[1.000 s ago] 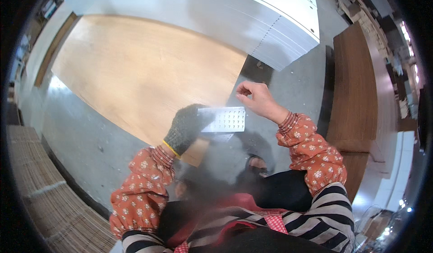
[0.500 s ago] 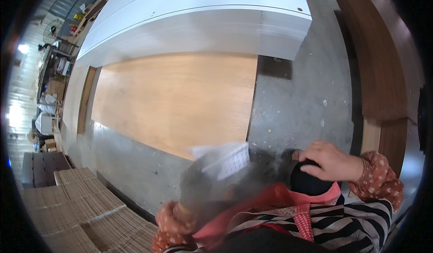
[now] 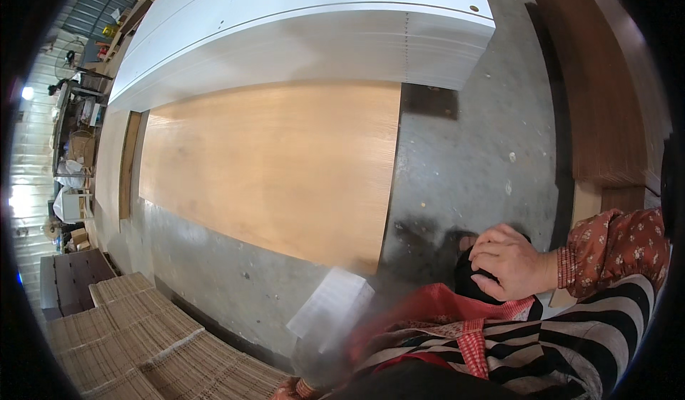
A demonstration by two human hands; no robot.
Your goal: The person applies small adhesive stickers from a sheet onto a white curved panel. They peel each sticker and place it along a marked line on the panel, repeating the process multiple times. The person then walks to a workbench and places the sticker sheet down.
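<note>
At the lower middle my left hand [image 3: 316, 361] is smeared by motion. A white, block-like packet [image 3: 332, 301] sticks out from it, pale and blurred, and the hand seems closed on its lower end. I cannot make out the single fingers. My right hand [image 3: 505, 263] rests on my dark-clad knee [image 3: 472, 283], fingers bent loosely over it and holding nothing. A large light-wood panel [image 3: 271, 171] lies in front of me, its near right corner just beyond the packet.
A tall stack of white boards [image 3: 300, 50] stands behind the wood panel. Brown boards [image 3: 599, 93] are stacked at the right. Bundled corrugated tan sheets [image 3: 143, 328] lie at the lower left. Grey concrete floor [image 3: 485, 150] runs between them. Cluttered shelving [image 3: 71, 129] stands far left.
My left hand and the white packet have moved down toward me, away from the panel's edge. My right hand stays on the knee. The view has shifted slightly.
</note>
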